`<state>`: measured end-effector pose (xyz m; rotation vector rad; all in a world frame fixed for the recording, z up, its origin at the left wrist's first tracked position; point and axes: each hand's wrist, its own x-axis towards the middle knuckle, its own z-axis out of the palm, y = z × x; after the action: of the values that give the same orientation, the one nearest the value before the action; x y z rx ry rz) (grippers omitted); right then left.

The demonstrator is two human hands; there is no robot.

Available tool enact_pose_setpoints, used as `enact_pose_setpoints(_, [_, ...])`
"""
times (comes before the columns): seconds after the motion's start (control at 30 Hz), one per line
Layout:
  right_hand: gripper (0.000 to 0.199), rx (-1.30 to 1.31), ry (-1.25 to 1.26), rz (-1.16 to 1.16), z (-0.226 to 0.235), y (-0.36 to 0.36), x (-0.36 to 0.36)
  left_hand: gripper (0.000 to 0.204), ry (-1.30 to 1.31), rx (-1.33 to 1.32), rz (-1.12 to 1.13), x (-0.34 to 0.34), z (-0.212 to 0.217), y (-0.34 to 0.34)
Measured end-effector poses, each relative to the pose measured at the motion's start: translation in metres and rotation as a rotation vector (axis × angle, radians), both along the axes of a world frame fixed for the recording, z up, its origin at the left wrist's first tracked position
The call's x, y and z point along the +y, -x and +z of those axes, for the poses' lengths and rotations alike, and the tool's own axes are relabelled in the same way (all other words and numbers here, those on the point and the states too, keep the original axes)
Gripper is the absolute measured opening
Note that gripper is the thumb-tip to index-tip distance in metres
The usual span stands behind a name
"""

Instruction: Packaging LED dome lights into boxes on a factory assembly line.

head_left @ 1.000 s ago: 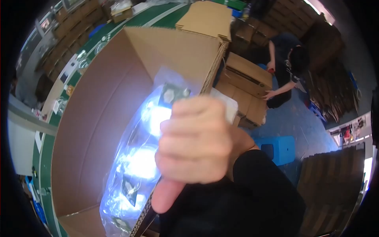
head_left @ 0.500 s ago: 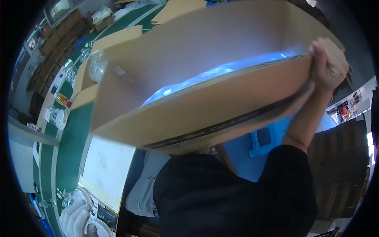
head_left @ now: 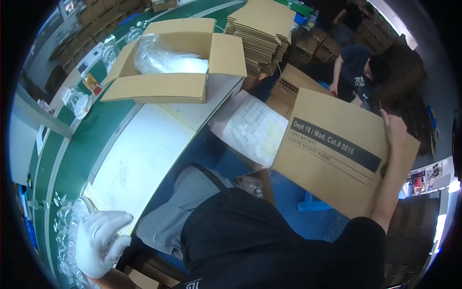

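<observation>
Right grip (head_left: 396, 129) closed on box (head_left: 332, 156) at its upper edge; most of box lies left and below. Left grip (head_left: 101, 241), gloved, fingers and thumb parted, beside clear pieces (head_left: 66, 241).

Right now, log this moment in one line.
right hand: holds printed carton at its edge | left hand: gloved, fingers parted, nothing visibly held | open carton: on worktable, clear plastic inside

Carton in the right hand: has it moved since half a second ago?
Yes: the carton moved right, away from the white work surface it partly hid.
</observation>
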<state>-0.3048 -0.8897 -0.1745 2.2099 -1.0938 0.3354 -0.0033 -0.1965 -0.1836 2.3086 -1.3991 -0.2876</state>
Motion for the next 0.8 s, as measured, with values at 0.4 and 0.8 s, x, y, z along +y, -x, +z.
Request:
enact_pose_setpoints(0.4, [0.061,-0.025,-0.246,0.04,-0.145,-0.132,-0.033,0.061,-0.171,0.321,0.476,0.051,-0.043,0.024])
enact_pose_setpoints(0.8, [0.042,-0.159,-0.706,0.11,-0.32,-0.179,0.034,0.06,0.013,0.673,0.658,0.064,-0.108,0.056])
